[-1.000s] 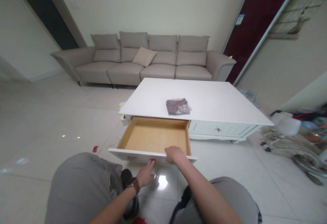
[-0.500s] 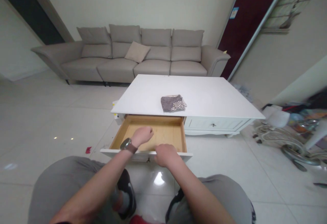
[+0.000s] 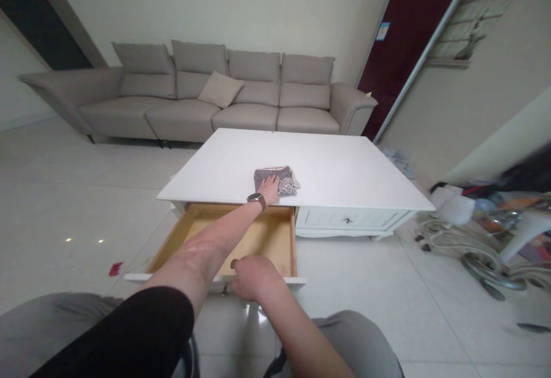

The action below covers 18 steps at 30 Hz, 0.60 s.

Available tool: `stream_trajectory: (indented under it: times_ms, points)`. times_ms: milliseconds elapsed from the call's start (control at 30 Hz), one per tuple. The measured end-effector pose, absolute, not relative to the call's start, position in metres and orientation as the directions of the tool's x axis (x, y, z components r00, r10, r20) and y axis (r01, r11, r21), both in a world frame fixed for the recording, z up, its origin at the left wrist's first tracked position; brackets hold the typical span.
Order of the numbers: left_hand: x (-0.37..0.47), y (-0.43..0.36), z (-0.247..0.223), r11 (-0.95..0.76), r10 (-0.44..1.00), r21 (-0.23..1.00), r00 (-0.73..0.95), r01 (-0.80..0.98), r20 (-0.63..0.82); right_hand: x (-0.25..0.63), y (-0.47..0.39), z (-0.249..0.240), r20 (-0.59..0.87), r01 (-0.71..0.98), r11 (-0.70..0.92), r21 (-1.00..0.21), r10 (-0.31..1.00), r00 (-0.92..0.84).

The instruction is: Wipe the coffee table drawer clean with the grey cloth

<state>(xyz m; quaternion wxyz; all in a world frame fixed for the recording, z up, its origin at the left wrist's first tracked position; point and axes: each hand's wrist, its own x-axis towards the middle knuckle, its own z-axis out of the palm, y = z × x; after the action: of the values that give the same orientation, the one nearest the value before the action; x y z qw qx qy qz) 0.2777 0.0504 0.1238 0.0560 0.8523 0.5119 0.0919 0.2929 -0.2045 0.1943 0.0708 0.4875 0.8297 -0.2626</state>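
A folded grey-brown cloth (image 3: 289,185) with a pale pattern on one side lies near the front edge of the white coffee table (image 3: 327,165). My left hand (image 3: 270,188), a watch on its wrist, rests on the cloth with its fingers stretched out. Below it, the wooden drawer (image 3: 262,240) is pulled out, its visible bottom bare. My right hand (image 3: 253,277) is closed at the top edge of the drawer front (image 3: 295,281). A small dark brown spot shows by its thumb, too unclear to name. My left forearm hides part of the drawer.
A second drawer (image 3: 346,220) is closed to the right. Behind the table stands a long grey sofa (image 3: 241,119) with a beige cushion (image 3: 221,89). On the right floor are metal scroll-shaped legs (image 3: 456,240). A red scrap (image 3: 115,269) lies on the tiles at left.
My left hand has moved forward from above the drawer onto the cloth. My right hand stays at the drawer front. The view has shifted slightly.
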Motion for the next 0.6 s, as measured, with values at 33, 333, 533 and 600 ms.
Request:
stream_trajectory:
  times_ms: [33,333,533,600]
  points:
    - [0.276,0.055,0.122,-0.465,0.885,0.191,0.458,0.864,0.083,0.294,-0.204,0.195,-0.376,0.842,0.385,-0.378,0.767,-0.519]
    - [0.231,0.030,0.136,-0.392,0.920,0.187,0.379,0.901,0.102,0.310,-0.196,0.202,-0.340,0.860,0.337,-0.382,0.815,-0.470]
    - [0.167,-0.020,0.161,-0.155,0.970,0.802,0.241,0.576,0.014,0.319,-0.184,0.211,-0.132,0.900,0.208,-0.382,0.952,-0.276]
    - [0.144,-0.042,0.172,0.030,0.961,0.941,0.250,0.338,-0.120,0.318,-0.180,0.213,-0.075,0.898,0.154,-0.412,0.977,-0.202]
